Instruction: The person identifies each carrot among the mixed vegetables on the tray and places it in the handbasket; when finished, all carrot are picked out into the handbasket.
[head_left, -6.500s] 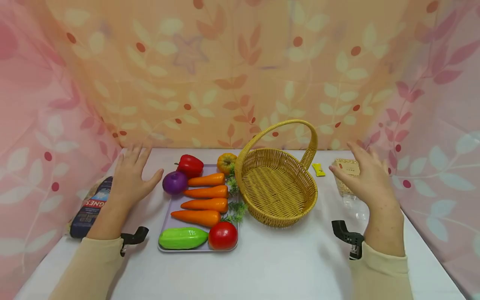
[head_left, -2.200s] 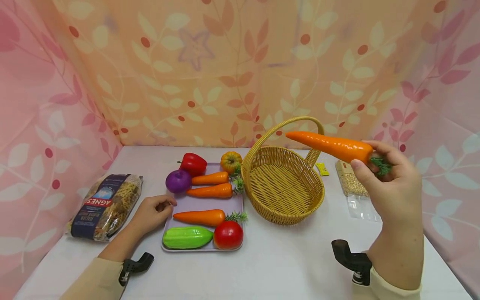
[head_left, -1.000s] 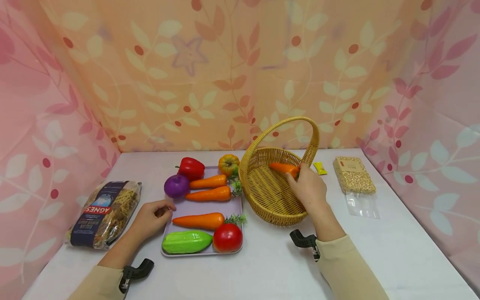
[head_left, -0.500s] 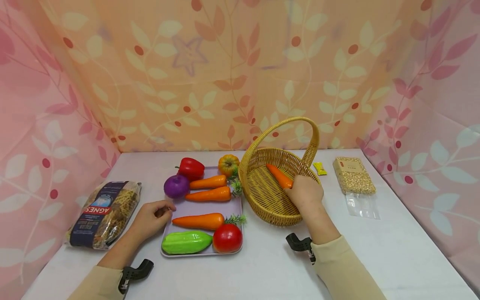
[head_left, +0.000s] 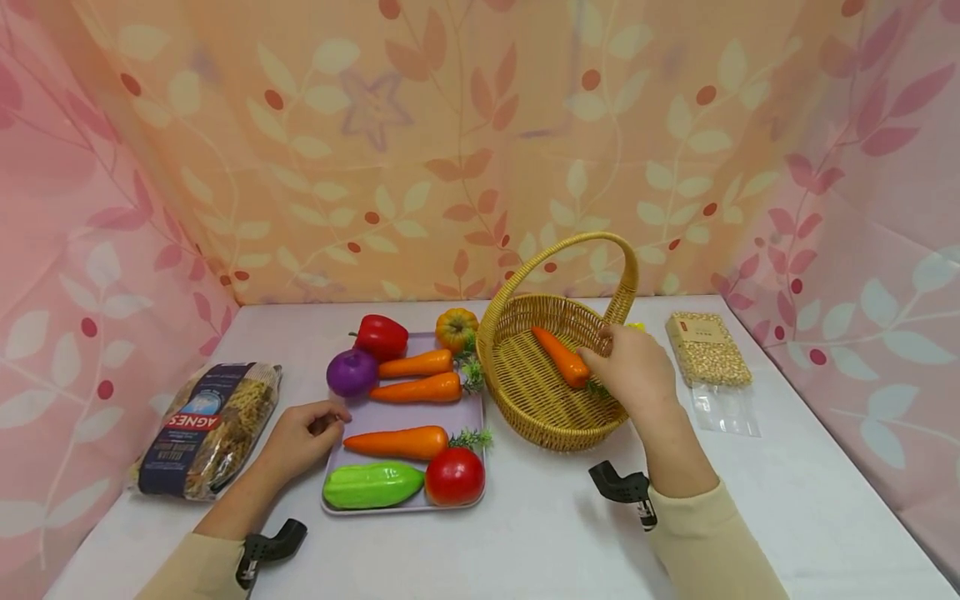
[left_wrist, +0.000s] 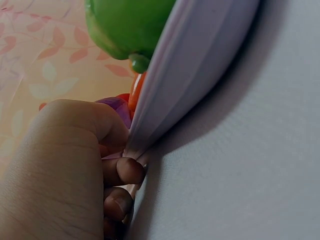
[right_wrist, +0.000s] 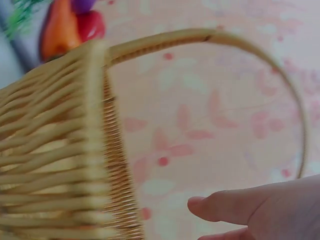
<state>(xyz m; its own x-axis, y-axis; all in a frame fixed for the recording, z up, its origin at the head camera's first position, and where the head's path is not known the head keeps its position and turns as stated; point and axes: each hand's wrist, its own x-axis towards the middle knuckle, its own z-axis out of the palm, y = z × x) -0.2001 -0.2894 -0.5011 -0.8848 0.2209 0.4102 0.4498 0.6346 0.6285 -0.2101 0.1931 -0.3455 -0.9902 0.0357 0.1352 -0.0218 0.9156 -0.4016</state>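
Observation:
An orange carrot (head_left: 561, 358) with a green top lies inside the yellow wicker basket (head_left: 517, 417), slanting toward its near right side. Above the basket's right rim is my right hand (head_left: 633, 367), apart from the carrot, thumb and fingers extended and holding nothing; the right wrist view shows its thumb (right_wrist: 220, 206) beside the basket wall. My left hand (head_left: 303, 437) pinches the left edge of the lilac tray (head_left: 420, 414), fingers curled at the rim (left_wrist: 150, 115). On the tray lie three more carrots (head_left: 397, 442), with a gap among them.
The tray also bears a red bell pepper (head_left: 381, 337), purple onion (head_left: 352, 372), small pumpkin (head_left: 456, 330), green vegetable (head_left: 372, 485) and tomato (head_left: 454, 477). A pasta bag (head_left: 206, 429) lies left, a grain pack (head_left: 707, 350) right. A yellow packet (head_left: 637, 326) is partly hidden behind my right hand.
My right hand took a carrot from the tray, carried it right, then lowered it into the basket, let go and rose. My left hand came down to the tray's edge and has stayed there.

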